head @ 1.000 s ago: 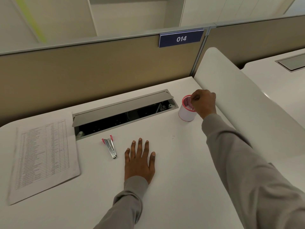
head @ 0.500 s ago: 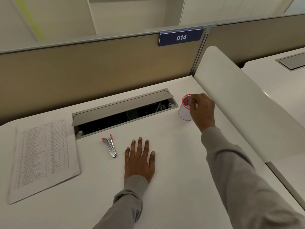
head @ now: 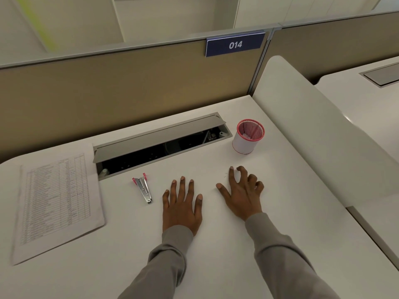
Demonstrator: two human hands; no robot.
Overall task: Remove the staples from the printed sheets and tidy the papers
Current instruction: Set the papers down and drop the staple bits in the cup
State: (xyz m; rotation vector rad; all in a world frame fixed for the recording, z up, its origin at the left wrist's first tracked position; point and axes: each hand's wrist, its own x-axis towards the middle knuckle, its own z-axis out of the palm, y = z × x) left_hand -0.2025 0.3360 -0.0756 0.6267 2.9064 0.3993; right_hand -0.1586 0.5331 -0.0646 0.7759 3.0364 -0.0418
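Left hand (head: 182,207) lies flat and empty, right hand (head: 241,192) curls loosely, holding nothing, bare desk (head: 216,255) around them, mesh pen cup (head: 248,137) beyond.

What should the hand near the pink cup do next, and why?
Probably pinch up the tiny staple by the right hand and drop it in the cup. Its fingers are curled right beside the staple, holding nothing.
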